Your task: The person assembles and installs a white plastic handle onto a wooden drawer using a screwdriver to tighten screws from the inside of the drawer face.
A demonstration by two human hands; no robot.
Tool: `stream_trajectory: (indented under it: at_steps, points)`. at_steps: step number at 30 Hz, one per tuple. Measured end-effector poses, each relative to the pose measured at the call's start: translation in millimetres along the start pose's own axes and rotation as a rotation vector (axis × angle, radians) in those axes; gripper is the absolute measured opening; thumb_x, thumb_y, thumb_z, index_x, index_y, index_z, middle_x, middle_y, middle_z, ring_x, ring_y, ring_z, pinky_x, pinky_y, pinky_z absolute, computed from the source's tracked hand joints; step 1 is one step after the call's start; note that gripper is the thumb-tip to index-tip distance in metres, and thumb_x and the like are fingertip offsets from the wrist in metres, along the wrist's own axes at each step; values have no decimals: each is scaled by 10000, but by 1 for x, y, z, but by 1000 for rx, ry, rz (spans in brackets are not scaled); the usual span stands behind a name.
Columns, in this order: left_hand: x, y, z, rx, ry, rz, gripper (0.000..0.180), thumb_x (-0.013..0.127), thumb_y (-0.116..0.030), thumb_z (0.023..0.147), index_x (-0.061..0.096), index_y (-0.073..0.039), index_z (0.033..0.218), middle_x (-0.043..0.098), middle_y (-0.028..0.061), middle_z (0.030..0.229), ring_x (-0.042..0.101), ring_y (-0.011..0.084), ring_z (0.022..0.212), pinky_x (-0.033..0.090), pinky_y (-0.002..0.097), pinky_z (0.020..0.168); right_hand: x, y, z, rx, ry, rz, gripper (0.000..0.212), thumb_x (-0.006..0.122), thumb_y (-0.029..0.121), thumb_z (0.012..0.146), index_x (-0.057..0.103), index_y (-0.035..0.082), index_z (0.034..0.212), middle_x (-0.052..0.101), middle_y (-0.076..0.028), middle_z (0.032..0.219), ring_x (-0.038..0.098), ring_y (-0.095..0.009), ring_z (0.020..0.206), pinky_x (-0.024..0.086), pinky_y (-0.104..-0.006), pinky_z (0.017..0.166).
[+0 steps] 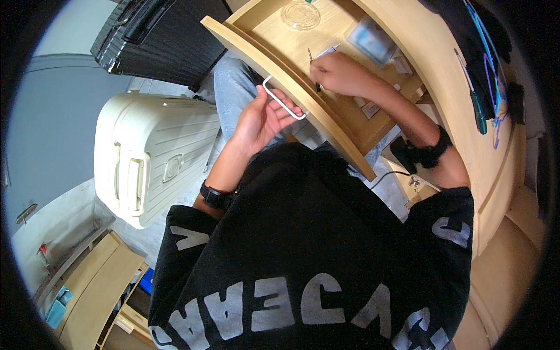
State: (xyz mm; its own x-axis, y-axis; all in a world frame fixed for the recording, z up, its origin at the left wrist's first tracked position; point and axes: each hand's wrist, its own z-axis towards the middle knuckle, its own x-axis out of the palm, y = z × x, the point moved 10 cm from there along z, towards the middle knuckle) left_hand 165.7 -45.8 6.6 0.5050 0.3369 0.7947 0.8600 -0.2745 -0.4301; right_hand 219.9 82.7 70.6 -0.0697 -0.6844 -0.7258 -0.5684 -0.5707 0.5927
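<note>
A pale wooden drawer [357,153] is pulled out in front of me. My left hand [265,116] is palm up at its front, fingers hooked round the white drawer handle [282,100]. Inside the drawer, my right hand [338,73] is closed round a thin tool. A slim shaft [310,55] sticks up from the fist and a dark end shows below it; its exact kind is hidden. Just beyond the fingers lies a pointed, pale slim item [328,51]. A blue and white packet [371,41] and a clear round coil or dish [300,15] lie deeper in the drawer.
On the desktop [431,70] at right are a green-handled screwdriver [479,114] and blue and purple cables [494,76]. A cream suitcase [157,157] and a black suitcase [157,41] stand at left. A wooden cabinet [87,291] is at lower left.
</note>
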Motion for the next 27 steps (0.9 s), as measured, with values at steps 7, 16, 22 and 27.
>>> stream_trajectory:
  at_steps: [7,16,22,27]
  points:
    - [10,-6,-15,43,17,112,221,435,-220,989,501,-16,1041,625,137,947,617,271,992,515,398,895,32,-9,-39,-149,170,232,151,558,62,863,632,-20,967,632,-51,755,566,-93,692,455,-276,609]
    - [11,-8,-24,33,-79,371,212,595,28,862,483,4,1040,642,195,1017,651,309,940,557,392,840,17,4,-36,-205,42,247,134,587,60,838,667,-25,903,656,-64,706,580,-82,662,470,-258,619]
    - [12,-8,-24,29,-89,407,229,605,34,853,472,16,1038,648,197,1001,650,297,951,554,395,851,30,-7,-33,-165,77,264,140,587,55,831,675,-16,913,668,-65,715,584,-74,662,473,-249,613]
    - [9,-6,-22,38,-103,414,232,612,32,851,470,2,1031,649,196,1002,646,295,969,554,399,851,34,-10,-35,-184,91,270,134,593,46,831,678,-14,915,670,-65,728,583,-71,668,475,-249,618]
